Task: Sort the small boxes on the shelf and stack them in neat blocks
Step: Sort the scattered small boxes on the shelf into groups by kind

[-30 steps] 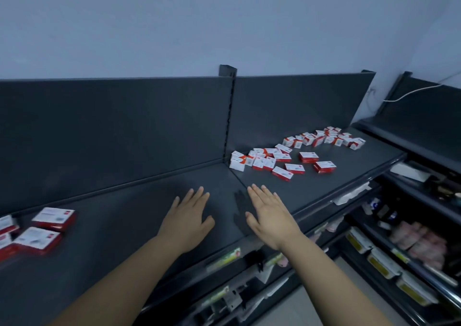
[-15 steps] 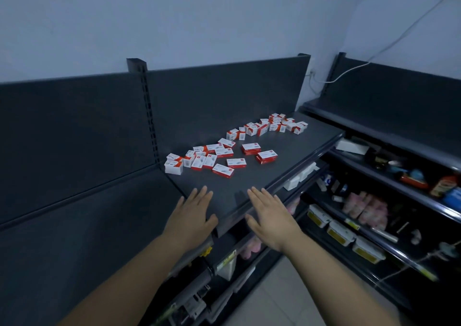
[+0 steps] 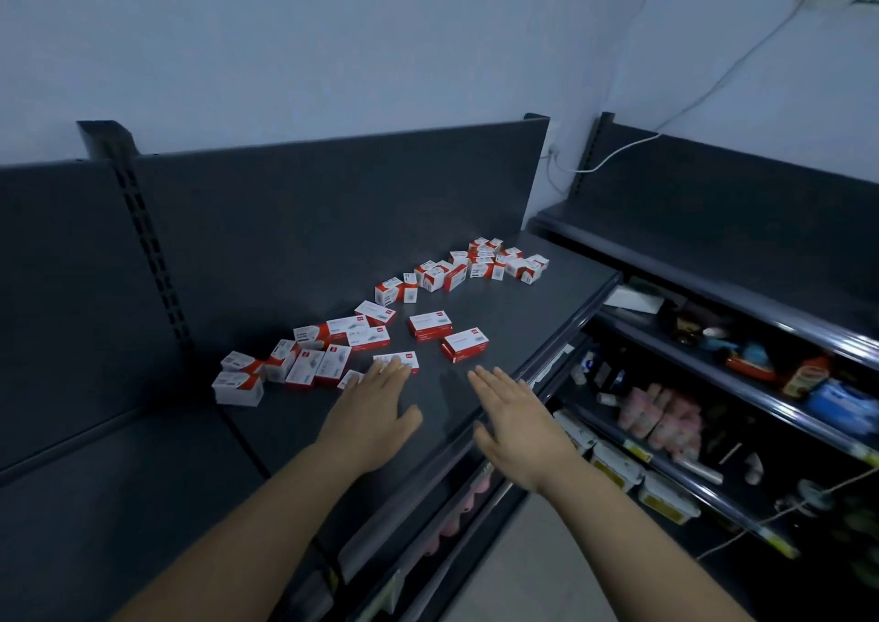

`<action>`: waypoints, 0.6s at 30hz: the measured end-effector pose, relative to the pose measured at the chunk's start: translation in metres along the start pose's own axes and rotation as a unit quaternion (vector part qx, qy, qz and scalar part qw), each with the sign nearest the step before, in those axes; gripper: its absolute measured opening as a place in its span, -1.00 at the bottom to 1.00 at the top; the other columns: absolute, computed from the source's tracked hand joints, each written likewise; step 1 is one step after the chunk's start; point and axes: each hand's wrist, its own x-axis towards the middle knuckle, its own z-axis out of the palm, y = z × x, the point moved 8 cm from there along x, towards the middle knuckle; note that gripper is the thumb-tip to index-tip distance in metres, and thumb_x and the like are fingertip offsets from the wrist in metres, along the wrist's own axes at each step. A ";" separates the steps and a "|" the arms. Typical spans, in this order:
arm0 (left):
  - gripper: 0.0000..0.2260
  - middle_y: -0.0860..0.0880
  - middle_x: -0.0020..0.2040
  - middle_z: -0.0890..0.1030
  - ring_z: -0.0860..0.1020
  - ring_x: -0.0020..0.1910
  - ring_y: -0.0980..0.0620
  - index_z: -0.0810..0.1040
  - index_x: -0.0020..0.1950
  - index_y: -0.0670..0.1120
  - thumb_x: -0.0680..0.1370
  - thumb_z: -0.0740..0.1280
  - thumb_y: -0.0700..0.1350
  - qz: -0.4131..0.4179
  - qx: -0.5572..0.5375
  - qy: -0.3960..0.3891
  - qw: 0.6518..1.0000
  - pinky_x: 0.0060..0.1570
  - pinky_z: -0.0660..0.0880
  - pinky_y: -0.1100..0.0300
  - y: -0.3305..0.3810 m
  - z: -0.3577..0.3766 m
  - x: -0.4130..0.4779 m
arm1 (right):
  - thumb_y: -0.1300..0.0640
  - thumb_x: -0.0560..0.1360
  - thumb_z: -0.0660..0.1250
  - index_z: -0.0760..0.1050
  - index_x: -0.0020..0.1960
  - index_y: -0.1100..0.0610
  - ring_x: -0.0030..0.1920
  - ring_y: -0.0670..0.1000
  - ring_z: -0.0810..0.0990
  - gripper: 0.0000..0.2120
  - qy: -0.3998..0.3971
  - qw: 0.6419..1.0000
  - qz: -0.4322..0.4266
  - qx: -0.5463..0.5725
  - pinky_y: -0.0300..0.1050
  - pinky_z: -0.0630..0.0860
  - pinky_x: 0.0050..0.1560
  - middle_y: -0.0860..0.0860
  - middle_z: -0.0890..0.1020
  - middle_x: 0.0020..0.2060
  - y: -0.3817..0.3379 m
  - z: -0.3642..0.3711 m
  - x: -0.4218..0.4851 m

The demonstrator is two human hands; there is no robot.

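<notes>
Several small red-and-white boxes lie scattered on the dark top shelf (image 3: pixel 523 326). One loose group (image 3: pixel 304 360) lies at the left, two flat boxes (image 3: pixel 430 325) (image 3: pixel 465 344) lie alone in the middle, and a cluster (image 3: pixel 485 265) sits further back to the right. My left hand (image 3: pixel 376 407) is flat with straight fingers, and its fingertips reach over the nearest box (image 3: pixel 404 360). My right hand (image 3: pixel 516 419) hovers flat near the shelf's front edge, holding nothing.
A dark back panel (image 3: pixel 333 203) rises behind the boxes. To the right stands another dark shelf unit (image 3: pixel 713 260) with mixed goods on its lower tiers (image 3: pixel 666 421). A white cable (image 3: pixel 628 150) runs down the wall. The shelf section (image 3: pixel 119 502) at my left is bare.
My view has swung right and closer, bringing the scattered boxes toward the centre. Both flat hands have advanced over the shelf, and the left one now reaches the nearest box.
</notes>
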 end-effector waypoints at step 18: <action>-0.38 0.02 0.61 -0.07 -0.11 0.58 0.03 -0.07 0.60 0.01 0.62 0.15 0.06 -0.057 0.023 -0.013 0.998 0.54 -0.10 0.04 -0.007 0.006 0.099 | 0.06 0.61 0.13 -0.10 0.61 0.08 0.58 -0.01 -0.10 -0.34 -0.030 0.997 -0.032 0.057 -0.06 -0.19 0.54 -0.01 -0.04 0.60 0.067 0.017 0.113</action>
